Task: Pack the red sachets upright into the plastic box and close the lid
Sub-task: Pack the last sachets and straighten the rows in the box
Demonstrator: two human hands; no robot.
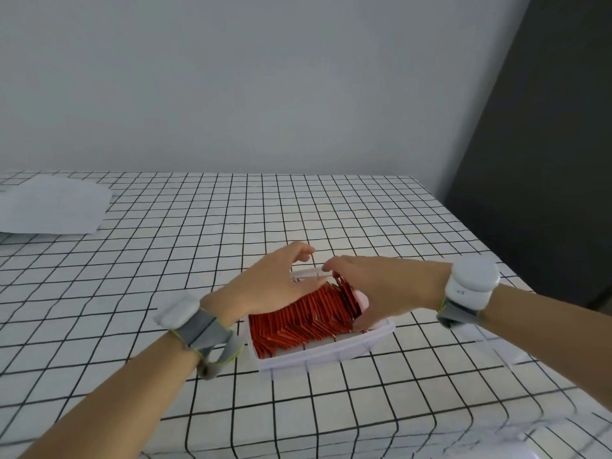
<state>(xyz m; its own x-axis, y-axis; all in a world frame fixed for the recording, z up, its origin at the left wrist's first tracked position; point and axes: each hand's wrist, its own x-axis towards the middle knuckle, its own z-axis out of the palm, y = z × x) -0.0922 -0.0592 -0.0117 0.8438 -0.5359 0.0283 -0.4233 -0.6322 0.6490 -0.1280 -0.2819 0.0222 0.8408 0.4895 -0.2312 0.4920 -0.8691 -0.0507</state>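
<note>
A clear plastic box (326,354) stands on the checked table, a little right of centre. Several red sachets (299,321) stand on edge inside it in a leaning row. My left hand (270,284) rests over the box's left far side, palm toward the sachets, fingers curved and apart above the far rim. My right hand (381,288) covers the right end of the row, fingers pressed against the sachets, thumb down by the box's right wall. The far end of the row is hidden by both hands. No lid is visible.
A white sheet of paper (49,207) lies at the table's far left. The table's right edge (516,279) runs close behind my right wrist, with a dark panel (546,160) beyond it. A white object (496,452) shows at the bottom right corner.
</note>
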